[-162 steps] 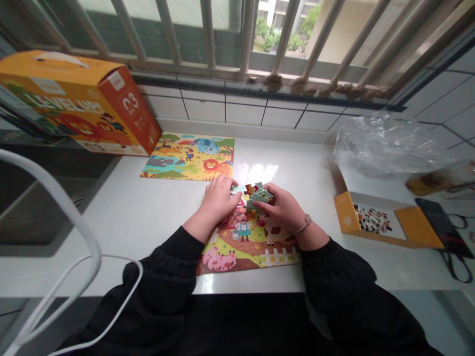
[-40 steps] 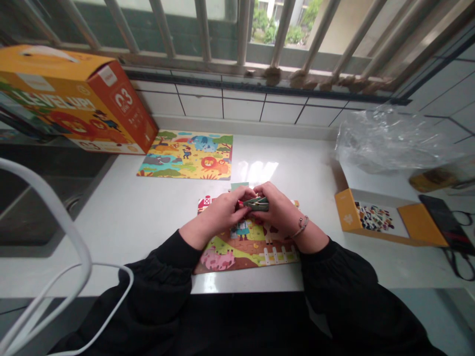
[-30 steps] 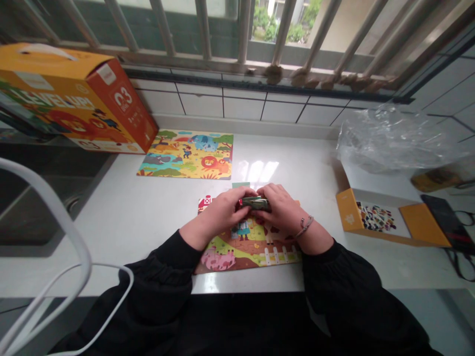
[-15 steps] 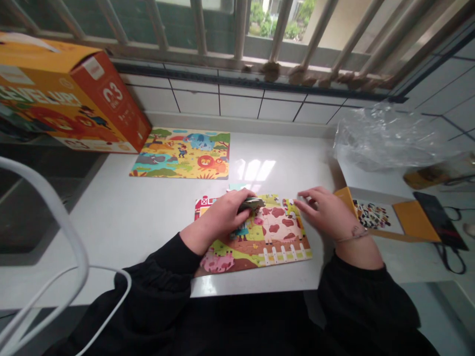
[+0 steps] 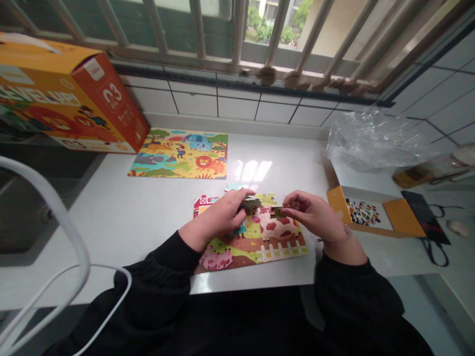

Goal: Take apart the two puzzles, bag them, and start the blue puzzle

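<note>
A farm jigsaw puzzle (image 5: 274,244) with a spotted cow, a pink pig and a white fence lies on the white counter in front of me. Over its upper left part, my left hand (image 5: 232,210) is closed around several puzzle pieces (image 5: 253,201). My right hand (image 5: 308,210) pinches a single puzzle piece (image 5: 277,212) above the cow's back. Part of the puzzle's left side is hidden under my left hand. A pale green piece (image 5: 236,187) lies just beyond the puzzle's far edge.
A safari puzzle (image 5: 178,154) lies farther back, beside an orange box (image 5: 111,99). On the right are an open box (image 5: 365,212) with small pieces, crumpled clear plastic (image 5: 371,138), a bottle (image 5: 419,173) and a black flat object (image 5: 426,217). A white tube (image 5: 70,222) curves across the left.
My right hand has moved left from the puzzle's right edge to over the cow, and a piece now shows in its fingers. My left hand has stayed nearly still.
</note>
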Motion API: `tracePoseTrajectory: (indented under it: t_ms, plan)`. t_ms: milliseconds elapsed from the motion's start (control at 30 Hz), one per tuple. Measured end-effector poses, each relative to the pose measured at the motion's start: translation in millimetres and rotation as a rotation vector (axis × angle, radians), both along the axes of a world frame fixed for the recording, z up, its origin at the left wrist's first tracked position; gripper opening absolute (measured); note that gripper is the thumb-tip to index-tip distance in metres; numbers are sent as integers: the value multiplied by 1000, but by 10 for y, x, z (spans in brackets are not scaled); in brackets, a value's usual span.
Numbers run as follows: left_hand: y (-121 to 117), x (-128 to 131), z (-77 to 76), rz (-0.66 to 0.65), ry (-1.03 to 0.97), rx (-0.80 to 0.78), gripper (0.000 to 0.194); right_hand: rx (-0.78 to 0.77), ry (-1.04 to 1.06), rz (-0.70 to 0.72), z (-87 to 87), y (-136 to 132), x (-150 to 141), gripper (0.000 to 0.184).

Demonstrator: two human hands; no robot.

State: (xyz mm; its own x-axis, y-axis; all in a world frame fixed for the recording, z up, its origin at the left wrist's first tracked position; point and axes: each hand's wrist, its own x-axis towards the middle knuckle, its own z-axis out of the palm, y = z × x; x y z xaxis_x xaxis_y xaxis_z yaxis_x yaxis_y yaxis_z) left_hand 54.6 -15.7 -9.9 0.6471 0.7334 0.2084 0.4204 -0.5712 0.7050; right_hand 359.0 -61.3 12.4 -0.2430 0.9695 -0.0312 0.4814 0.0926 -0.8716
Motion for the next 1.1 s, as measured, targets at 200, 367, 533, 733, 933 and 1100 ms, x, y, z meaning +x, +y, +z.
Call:
tracePoseTrajectory:
  t_ms: [200, 367, 533, 733, 933, 1100]
  plan:
    - [-12, -2, 32, -127, -28, -27, 72, 465, -112, 107, -23, 91, -655, 9]
    - [23, 21, 21, -42, -11, -37, 32, 548, -155, -39, 1, 84, -543, 21]
    - [18, 24, 26, -9, 11, -26, 33, 290, -622, -312, -78, -174, -98, 33]
    - [26, 20, 6, -26, 14, -4, 34, 10, -560, -422, -143, -363, -100, 36]
    - [32, 2, -13, -3, 12, 16, 36, -201, -155, -478, -85, -298, -42, 48]
    - [35, 1, -10, -1, 12, 33, 36, -390, 174, -464, -127, -368, -110, 71]
